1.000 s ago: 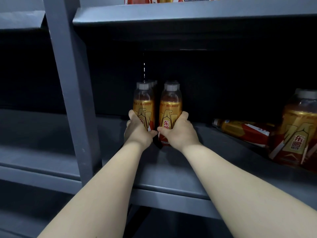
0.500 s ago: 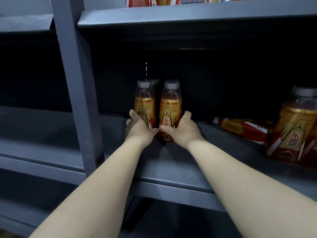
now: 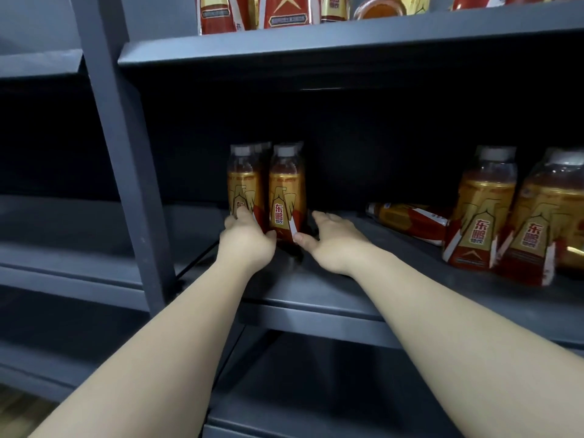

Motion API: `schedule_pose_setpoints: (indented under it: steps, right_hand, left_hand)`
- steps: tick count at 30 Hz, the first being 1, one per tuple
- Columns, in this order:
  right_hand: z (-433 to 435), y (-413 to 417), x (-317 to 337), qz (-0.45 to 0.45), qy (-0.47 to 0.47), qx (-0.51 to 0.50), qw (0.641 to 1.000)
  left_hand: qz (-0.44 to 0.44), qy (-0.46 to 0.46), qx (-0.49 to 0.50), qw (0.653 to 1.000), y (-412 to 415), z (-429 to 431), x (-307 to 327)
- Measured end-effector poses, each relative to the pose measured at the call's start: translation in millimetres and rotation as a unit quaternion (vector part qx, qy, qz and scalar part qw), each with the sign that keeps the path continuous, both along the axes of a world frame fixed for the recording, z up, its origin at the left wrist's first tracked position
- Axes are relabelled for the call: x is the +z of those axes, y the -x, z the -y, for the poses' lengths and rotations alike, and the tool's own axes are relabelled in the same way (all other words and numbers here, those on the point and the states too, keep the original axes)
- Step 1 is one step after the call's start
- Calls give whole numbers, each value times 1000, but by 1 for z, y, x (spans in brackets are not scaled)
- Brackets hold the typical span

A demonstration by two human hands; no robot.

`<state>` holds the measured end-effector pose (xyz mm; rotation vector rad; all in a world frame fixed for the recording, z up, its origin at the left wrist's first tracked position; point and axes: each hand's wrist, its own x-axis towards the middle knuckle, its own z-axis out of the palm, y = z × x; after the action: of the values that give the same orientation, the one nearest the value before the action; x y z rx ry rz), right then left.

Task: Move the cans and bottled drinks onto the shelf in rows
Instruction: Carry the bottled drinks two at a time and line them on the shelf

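Two upright bottled drinks with gold and red labels stand side by side at the left of the dark grey shelf (image 3: 319,292), with more bottles lined up behind them. My left hand (image 3: 246,243) wraps the base of the left bottle (image 3: 244,184), fingers on its label. My right hand (image 3: 336,243) sits just right of the right bottle (image 3: 287,192) with fingers spread; only the thumb tip is at the bottle's base.
One bottle (image 3: 409,218) lies on its side further right on the same shelf. Two upright bottles (image 3: 483,213) (image 3: 545,226) stand near the right edge. A grey upright post (image 3: 126,159) rises left of the hands. The upper shelf (image 3: 316,42) carries more bottles.
My right hand has let go of the right bottle and its fingers have spread to the right. The left hand keeps its hold. The camera has moved closer and tilted up.
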<state>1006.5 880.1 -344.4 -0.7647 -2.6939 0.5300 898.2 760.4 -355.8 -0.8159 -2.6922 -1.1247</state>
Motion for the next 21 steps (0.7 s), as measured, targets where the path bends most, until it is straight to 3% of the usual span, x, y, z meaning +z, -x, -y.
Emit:
schedule_pose_setpoints:
  steps: [7,21]
  right_hand:
    - [-21,-59,-1,34,-67,41,996]
    - [-68,-182,-5,-18,-75,40,996]
  left_hand:
    - [-100,73,-48,991,-58,-22,-6]
    - [-131,154,-212,956,-161,-106,-5]
